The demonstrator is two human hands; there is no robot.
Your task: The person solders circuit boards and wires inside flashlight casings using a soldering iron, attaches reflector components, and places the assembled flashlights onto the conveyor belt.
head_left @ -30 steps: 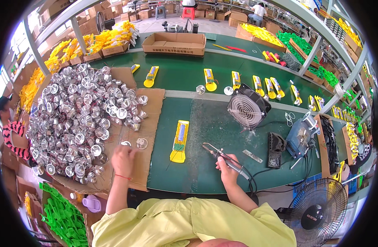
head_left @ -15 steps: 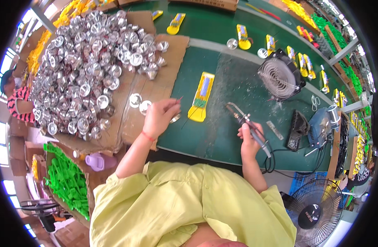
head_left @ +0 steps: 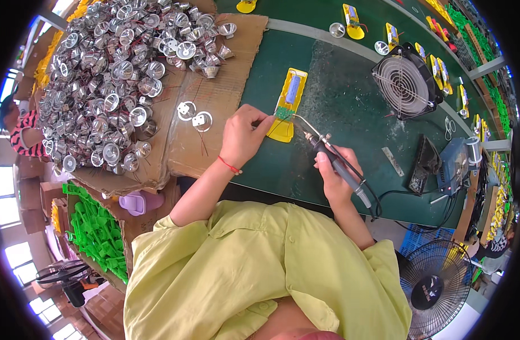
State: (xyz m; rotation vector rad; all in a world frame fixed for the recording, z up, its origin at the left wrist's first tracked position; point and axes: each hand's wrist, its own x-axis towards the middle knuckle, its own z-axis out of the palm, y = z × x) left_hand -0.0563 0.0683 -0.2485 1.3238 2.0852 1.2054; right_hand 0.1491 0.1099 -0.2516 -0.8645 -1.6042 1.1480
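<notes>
Intently placed over a green worktable [head_left: 339, 79], seen from the head camera, a person in a lime-yellow shirt [head_left: 243, 249] brings both hands to an open yellow case [head_left: 281, 132]. The case lies on the tabletop in front of the person, slightly aslant, with a blue cylinder [head_left: 293, 89] in its far part and a small green circuit board [head_left: 283, 113] nearer the person.

The left hand [head_left: 243, 135], a red band [head_left: 230, 166] at its wrist, has thumb and forefinger drawn together at the board's left edge; whether a thin wire sits between them is too small to tell. The right hand [head_left: 336, 170] is wrapped around the handle of a soldering iron [head_left: 339, 168], fingers closed, its tip at the board's right side. Whether tip and board touch cannot be told.

To the left, a heap of silver lamp cups [head_left: 118, 73] covers much of a cardboard sheet [head_left: 228, 62], with two loose cups [head_left: 202, 121] lying apart from it, near the left hand. On the right side of the table stand a square fan [head_left: 404, 85], a flat metal strip [head_left: 392, 161], a black holder [head_left: 423, 164] and a blue box [head_left: 453, 167].
</notes>
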